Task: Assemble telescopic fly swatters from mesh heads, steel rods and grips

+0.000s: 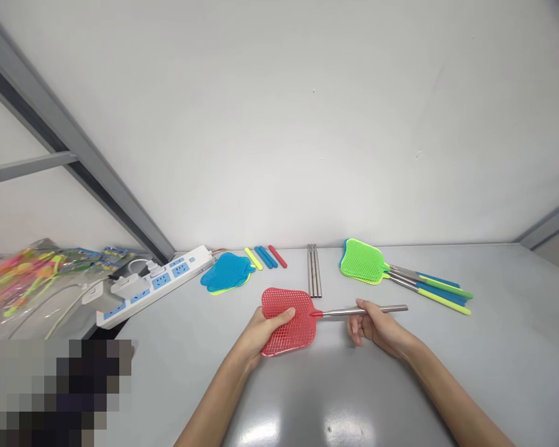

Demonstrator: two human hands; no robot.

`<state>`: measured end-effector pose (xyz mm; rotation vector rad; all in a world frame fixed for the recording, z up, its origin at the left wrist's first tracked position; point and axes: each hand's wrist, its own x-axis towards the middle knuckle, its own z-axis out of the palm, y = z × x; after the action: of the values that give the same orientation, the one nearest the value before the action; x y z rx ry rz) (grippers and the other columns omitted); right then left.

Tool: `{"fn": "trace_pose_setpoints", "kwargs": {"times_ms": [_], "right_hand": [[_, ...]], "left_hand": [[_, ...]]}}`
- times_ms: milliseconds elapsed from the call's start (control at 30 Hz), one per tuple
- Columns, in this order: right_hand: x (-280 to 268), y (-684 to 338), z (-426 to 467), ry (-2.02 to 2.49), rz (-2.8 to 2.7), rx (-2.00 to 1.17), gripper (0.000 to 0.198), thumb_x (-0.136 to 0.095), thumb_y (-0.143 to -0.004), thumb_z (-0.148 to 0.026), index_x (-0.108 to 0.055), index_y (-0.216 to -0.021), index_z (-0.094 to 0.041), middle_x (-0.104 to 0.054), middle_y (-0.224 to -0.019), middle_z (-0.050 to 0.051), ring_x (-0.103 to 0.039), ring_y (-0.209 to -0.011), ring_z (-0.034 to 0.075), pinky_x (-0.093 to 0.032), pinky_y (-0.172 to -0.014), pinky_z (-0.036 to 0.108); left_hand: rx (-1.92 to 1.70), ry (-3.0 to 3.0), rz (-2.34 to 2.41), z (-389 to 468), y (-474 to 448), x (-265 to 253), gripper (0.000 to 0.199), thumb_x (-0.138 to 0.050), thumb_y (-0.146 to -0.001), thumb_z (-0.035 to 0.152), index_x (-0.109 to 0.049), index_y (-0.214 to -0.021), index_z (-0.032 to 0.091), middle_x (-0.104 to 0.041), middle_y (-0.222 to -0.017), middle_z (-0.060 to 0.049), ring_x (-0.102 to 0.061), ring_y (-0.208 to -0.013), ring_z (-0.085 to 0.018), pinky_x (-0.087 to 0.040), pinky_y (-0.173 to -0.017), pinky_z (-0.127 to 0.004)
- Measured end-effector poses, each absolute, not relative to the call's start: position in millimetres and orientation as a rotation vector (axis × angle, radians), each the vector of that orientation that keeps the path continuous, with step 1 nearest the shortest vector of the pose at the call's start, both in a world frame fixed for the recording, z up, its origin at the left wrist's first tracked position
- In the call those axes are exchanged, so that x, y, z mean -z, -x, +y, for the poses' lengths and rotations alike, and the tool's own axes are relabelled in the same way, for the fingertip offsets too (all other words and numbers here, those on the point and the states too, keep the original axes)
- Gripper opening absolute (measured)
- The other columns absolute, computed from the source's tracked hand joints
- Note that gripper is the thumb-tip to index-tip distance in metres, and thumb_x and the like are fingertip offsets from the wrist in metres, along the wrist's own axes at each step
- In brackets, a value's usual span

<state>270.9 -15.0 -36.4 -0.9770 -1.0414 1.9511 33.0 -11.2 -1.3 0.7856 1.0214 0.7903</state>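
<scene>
A red fly swatter head [291,326] with a square mesh is joined to a thin metal rod [340,313]. My left hand [265,332] grips the head at its left edge, thumb on top and fingers hidden beneath. Around the rod, toward its bare right end, my right hand [375,326] is closed with thumb and fingers. No coloured grip covers that end. Beyond my hands lie loose metal rods [314,270], and to their left are a red grip [277,256], blue grips [266,257] and a yellow grip [254,259].
Blue swatter heads [228,272] are stacked at the left over a yellow one. Complete swatters, a green one [364,261] uppermost, lie at the right. A white power strip [161,282] with plugs and bagged colourful items [32,279] occupy the far left. A wall backs the grey table [507,335].
</scene>
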Motion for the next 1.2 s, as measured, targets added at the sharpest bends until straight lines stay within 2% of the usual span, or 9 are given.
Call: {"fn": "trace_pose_setpoints", "kwargs": {"times_ms": [300,400,500,633,700,867,1000,1100,1200], "right_hand": [[31.2,-267.9,-13.3,1.076,-0.999,-1.776,0.043,-0.036,-0.080,-0.042,-0.052,-0.050,-0.015,-0.047,-0.050,0.002,-0.044,-0.053,0.013,-0.034,-0.060,0.029],[32.8,-264.3,-13.1,1.064,-1.030,-1.739,0.041,-0.037,-0.080,-0.040,-0.048,-0.049,-0.016,-0.041,-0.048,0.000,-0.040,-0.052,0.013,-0.031,-0.058,0.027],[31.5,-262.2,-13.9,1.059,-1.037,-1.720,0.039,-0.039,-0.080,-0.039,-0.047,-0.049,-0.017,-0.039,-0.050,-0.001,-0.038,-0.052,0.012,-0.030,-0.057,0.027],[27.0,-258.5,-16.3,1.086,-1.078,-1.706,0.040,-0.039,-0.080,-0.040,-0.049,-0.050,-0.016,-0.041,-0.052,0.000,-0.039,-0.053,0.012,-0.031,-0.059,0.027],[25.6,-254.8,-18.0,1.092,-1.107,-1.714,0.041,-0.040,-0.079,-0.041,-0.050,-0.049,-0.015,-0.043,-0.051,0.000,-0.040,-0.053,0.012,-0.031,-0.060,0.027],[24.9,-245.6,-22.1,1.087,-1.205,-1.731,0.045,-0.039,-0.078,-0.046,-0.055,-0.052,-0.014,-0.048,-0.051,0.002,-0.045,-0.054,0.013,-0.034,-0.061,0.027],[26.5,-245.4,-23.1,1.049,-1.296,-1.745,0.039,-0.044,-0.076,-0.043,-0.055,-0.054,-0.013,-0.050,-0.053,0.002,-0.045,-0.054,0.012,-0.035,-0.059,0.026],[28.6,-245.8,-22.7,0.965,-1.304,-1.836,0.019,-0.058,-0.070,-0.031,-0.058,-0.069,-0.013,-0.051,-0.058,0.001,-0.044,-0.054,0.010,-0.034,-0.056,0.024],[29.6,-241.8,-21.7,0.916,-1.188,-1.898,0.019,-0.057,-0.072,-0.027,-0.057,-0.084,-0.013,-0.053,-0.064,0.001,-0.045,-0.054,0.009,-0.036,-0.056,0.024]], "left_hand": [[-0.870,-0.974,1.035,-9.7,-30.8,-5.0,0.036,-0.060,-0.066,0.035,-0.060,-0.094,0.012,-0.064,-0.094,-0.013,-0.060,-0.082,-0.024,-0.046,-0.072,-0.035],[-1.013,-1.088,1.144,-3.4,-21.9,-6.8,0.044,-0.058,-0.068,0.036,-0.053,-0.106,0.014,-0.063,-0.095,-0.011,-0.058,-0.085,-0.023,-0.045,-0.074,-0.034],[-1.327,-1.323,1.395,-0.1,-15.5,-7.6,0.049,-0.058,-0.068,0.034,-0.047,-0.115,0.024,-0.056,-0.108,-0.006,-0.050,-0.099,-0.022,-0.035,-0.088,-0.033],[-1.485,-1.744,1.467,-7.5,-22.9,-5.8,0.034,-0.056,-0.070,0.028,-0.056,-0.105,0.029,-0.051,-0.115,-0.002,-0.038,-0.112,-0.021,-0.019,-0.098,-0.030],[-1.376,-1.962,1.360,-15.1,-33.7,-3.1,0.028,-0.054,-0.072,0.026,-0.060,-0.099,0.029,-0.054,-0.111,-0.003,-0.041,-0.108,-0.021,-0.020,-0.097,-0.032],[-0.925,-2.388,1.216,-30.5,-57.8,3.9,0.032,-0.052,-0.074,0.030,-0.052,-0.106,0.027,-0.050,-0.115,-0.003,-0.038,-0.109,-0.021,-0.016,-0.097,-0.041],[-0.660,-2.562,1.232,-28.8,-60.8,3.4,0.015,-0.039,-0.081,0.018,-0.054,-0.082,0.020,-0.057,-0.079,0.001,-0.049,-0.081,-0.012,-0.021,-0.095,-0.037],[-0.576,-2.624,1.268,-22.4,-57.2,-1.7,0.018,-0.034,-0.083,0.016,-0.051,-0.075,0.019,-0.053,-0.066,0.001,-0.045,-0.069,-0.013,-0.034,-0.081,-0.031],[-0.557,-2.653,1.275,-15.9,-49.1,-6.0,0.021,-0.032,-0.084,0.018,-0.051,-0.076,0.018,-0.052,-0.065,0.000,-0.042,-0.064,-0.014,-0.035,-0.066,-0.028]]}}
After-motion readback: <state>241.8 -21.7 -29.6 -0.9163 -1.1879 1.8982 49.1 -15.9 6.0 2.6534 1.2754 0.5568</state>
